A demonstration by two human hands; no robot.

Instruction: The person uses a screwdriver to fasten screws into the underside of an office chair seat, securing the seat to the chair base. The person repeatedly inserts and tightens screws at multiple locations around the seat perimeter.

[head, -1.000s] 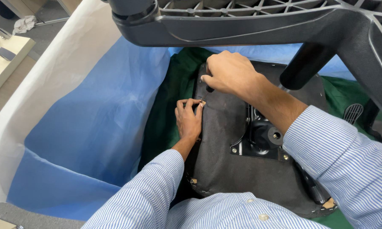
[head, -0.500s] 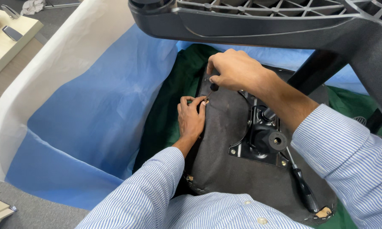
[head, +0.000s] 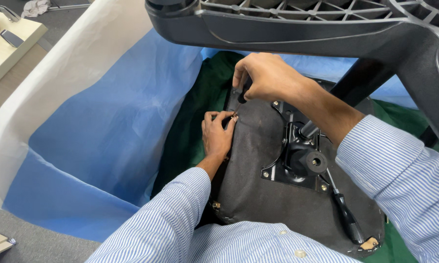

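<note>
Head view. Upturned chair seat [head: 258, 195], dark fabric underside: lies before me on a green cloth [head: 190, 131] over a blue sheet [head: 102, 141]. My left hand [head: 218, 136]: rests on the seat's left edge, fingertips pinched together on the fabric there. My right hand [head: 266, 78]: fingers closed around a small dark-handled tool [head: 240, 100], its tip meeting the seat edge just beside my left fingertips. Metal mounting plate [head: 297, 160]: bolted at the seat's middle. Screwdriver [head: 343, 214]: lies loose on the seat, right of the plate. Chair frame [head: 326, 24]: dark plastic, overhead.
</note>
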